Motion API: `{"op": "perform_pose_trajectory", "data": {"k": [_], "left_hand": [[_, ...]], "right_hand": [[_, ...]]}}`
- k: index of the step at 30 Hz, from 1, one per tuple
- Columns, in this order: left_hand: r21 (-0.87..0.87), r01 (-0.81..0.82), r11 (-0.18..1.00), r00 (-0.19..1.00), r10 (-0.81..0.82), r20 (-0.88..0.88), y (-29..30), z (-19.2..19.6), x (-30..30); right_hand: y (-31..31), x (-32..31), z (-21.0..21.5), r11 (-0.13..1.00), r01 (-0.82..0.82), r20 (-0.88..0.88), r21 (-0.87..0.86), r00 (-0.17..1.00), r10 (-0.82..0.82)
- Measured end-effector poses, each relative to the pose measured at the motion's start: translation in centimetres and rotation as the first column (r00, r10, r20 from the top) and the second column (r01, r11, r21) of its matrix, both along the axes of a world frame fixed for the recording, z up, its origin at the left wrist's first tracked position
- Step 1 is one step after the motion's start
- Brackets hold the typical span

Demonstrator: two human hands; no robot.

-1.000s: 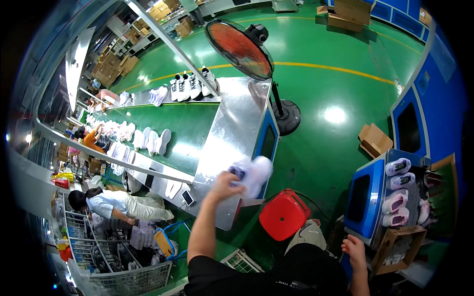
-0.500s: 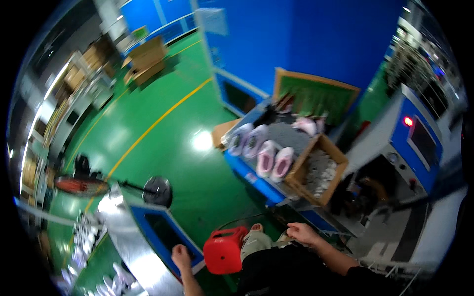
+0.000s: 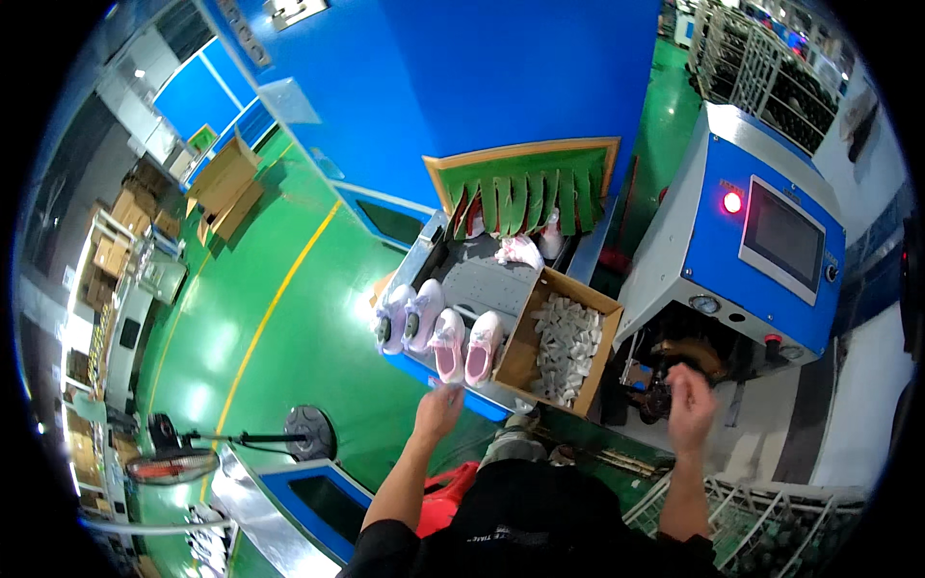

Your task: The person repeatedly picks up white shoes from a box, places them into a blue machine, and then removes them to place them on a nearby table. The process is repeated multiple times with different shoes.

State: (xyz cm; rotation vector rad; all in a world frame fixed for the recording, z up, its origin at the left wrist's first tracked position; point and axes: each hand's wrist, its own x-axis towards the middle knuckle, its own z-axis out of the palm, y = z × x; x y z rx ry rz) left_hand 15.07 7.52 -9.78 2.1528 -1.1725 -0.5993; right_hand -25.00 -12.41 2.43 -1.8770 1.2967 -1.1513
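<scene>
Hands: left hand [image 3: 438,409] open, empty, just below pink shoes [image 3: 466,349] on tabletop [image 3: 487,284] | right hand [image 3: 690,405] loosely curled, contents unclear | Tip: grasp nearest shoe by its heel, squarely.

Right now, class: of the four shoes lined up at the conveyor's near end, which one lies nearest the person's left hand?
The third shoe from the left, with the pink insole, lies just beyond the left hand; the other three sit farther off.

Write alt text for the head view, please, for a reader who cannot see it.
A person's left hand reaches toward pink and white shoes lined up on a conveyor table. The right hand is raised near a blue machine. A cardboard box of white pieces sits between them.
</scene>
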Motion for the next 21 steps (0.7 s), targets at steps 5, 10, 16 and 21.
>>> {"op": "perform_pose_trajectory", "data": {"k": [5, 10, 16, 21], "left_hand": [[0.014, 0.209, 0.978, 0.962, -0.203, -0.183, -14.5, -0.9, 6.1], [-0.051, 0.227, 0.973, 0.521, -0.165, -0.837, -33.0, -8.8, 13.5], [-0.402, 0.253, 0.880, 0.932, -0.333, -0.142, -51.3, -16.0, 27.9], [0.232, 0.163, 0.959, 0.816, -0.264, 0.515, -50.9, -20.8, 30.6]], "right_hand": [[-6.1, 3.6, 4.7, 0.728, 0.160, -0.070, -0.666, 0.959, -0.276], [-13.5, 7.0, 1.5, 0.609, 0.111, -0.381, -0.785, 0.689, -0.617], [-14.7, 6.2, -0.8, 0.476, 0.094, -0.336, -0.874, 0.591, -0.733], [-14.1, 5.1, -1.1, 0.514, 0.082, -0.399, -0.854, 0.533, -0.746]]}}
